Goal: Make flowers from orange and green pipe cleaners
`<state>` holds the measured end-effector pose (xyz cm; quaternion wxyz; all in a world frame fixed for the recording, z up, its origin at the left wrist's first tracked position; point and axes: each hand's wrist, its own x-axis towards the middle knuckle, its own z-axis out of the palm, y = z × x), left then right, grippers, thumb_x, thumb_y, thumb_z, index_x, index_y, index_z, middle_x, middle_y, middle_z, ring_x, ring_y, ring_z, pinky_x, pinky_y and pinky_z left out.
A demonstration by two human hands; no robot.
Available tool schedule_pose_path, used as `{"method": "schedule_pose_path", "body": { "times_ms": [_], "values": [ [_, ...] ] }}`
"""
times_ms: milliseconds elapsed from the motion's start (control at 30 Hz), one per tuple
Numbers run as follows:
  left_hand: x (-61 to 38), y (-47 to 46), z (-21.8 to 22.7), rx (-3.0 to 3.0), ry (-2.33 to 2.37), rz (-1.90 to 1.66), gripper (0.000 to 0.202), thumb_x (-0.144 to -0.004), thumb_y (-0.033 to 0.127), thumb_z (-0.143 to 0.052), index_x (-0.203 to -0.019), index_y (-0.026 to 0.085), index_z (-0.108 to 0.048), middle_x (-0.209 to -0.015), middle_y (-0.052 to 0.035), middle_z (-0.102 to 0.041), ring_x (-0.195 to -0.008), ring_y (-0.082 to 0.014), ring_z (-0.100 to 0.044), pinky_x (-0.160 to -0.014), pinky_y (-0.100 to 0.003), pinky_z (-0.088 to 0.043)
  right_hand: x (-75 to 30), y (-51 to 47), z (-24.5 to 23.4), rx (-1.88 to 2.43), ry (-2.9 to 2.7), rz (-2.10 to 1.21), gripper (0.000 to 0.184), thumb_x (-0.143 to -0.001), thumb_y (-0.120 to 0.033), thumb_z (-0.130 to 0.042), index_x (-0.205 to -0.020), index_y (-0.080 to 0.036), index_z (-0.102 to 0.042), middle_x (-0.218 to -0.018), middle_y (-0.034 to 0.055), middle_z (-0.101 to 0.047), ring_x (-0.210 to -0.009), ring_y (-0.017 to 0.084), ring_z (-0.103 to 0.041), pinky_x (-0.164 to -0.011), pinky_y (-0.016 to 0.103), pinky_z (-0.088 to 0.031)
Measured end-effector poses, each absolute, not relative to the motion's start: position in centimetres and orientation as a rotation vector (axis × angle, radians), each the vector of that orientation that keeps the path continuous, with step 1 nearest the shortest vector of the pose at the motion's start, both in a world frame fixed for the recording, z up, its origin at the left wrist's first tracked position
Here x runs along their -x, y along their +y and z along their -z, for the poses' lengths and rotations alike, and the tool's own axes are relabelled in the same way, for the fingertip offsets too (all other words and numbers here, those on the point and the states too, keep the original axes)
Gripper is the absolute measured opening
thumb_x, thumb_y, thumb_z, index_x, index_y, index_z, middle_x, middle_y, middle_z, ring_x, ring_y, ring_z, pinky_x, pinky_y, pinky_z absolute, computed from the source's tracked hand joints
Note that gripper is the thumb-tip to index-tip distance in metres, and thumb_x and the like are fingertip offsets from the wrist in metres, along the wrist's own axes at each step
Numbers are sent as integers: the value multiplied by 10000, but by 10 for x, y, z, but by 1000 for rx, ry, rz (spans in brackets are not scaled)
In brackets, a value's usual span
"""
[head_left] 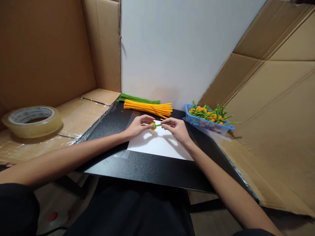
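Note:
Above a white paper sheet (159,147), both hands hold one small pipe-cleaner flower (153,126) with an orange head and a green stem. Thumb and fingers of my left hand (139,126) pinch it at the orange head. On the other side, my right hand (177,129) is closed on the green stem, its fingertips covering part of it. Just beyond the hands lie a bundle of orange pipe cleaners (147,107) and, behind it, a bundle of green pipe cleaners (140,99).
A blue basket (209,126) with several orange and green pipe-cleaner pieces stands at the right. On cardboard at the left rests a roll of clear tape (33,121). Cardboard walls (46,49) flank the black table (137,167); a white wall (177,49) rises behind it.

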<state>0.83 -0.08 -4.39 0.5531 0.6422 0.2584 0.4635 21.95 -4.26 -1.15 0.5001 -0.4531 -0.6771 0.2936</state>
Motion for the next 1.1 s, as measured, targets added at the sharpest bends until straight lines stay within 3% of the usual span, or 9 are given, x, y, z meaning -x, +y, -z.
{"method": "schedule_pose_path", "body": {
  "times_ms": [300, 467, 633, 767, 933, 1100],
  "values": [
    [-7, 3, 47, -1559, 610, -1163, 428, -665, 379, -868, -975, 132, -705, -1021, -95, -760, -911, -193, -731, -920, -393, -575, -220, -49, 15, 953, -2076, -51, 98, -885, -241, -679, -929, -217, -764, -914, 79, -785, -833, 222, -722, -763, 366, -558],
    [-9, -6, 43, -1705, 621, -1144, 324, -744, 383, -799, -935, 133, -721, -983, -95, -750, -911, -193, -725, -879, -370, -593, -222, -50, 16, 902, -2122, 44, 111, -905, -220, -652, -902, -226, -763, -873, 83, -776, -813, 232, -714, -750, 370, -547],
    [-10, -14, 41, -1920, 675, -1148, 236, -803, 359, -737, -914, 152, -753, -972, -91, -723, -885, -175, -710, -783, -304, -604, -213, -55, 15, 941, -1943, -209, 88, -877, -289, -714, -932, -224, -734, -878, 59, -773, -772, 205, -720, -765, 358, -567],
    [-10, -10, 44, -1774, 762, -1233, 295, -757, 407, -789, -859, 136, -736, -912, -96, -748, -842, -190, -724, -797, -334, -611, -202, -55, 18, 1037, -1614, -506, 442, -758, -424, -821, -1093, -207, -632, -869, 38, -754, -775, 192, -717, -753, 340, -570],
    [-13, -16, 42, -1645, 809, -1366, 342, -732, 431, -817, -866, 132, -720, -922, -94, -756, -881, -202, -727, -841, -341, -602, -194, -54, 22, 1209, -1464, -873, 435, -634, -532, -863, -757, -163, -669, -738, 30, -682, -691, 159, -631, -603, 267, -499],
    [-17, -26, 41, -1676, 759, -1438, 303, -769, 418, -788, -866, 142, -709, -924, -77, -735, -870, -188, -717, -794, -312, -605, -188, -59, 25, 1134, -1276, -1131, 414, -575, -483, -905, -751, -164, -709, -765, 10, -682, -732, 145, -639, -700, 287, -549]
  ]
}}
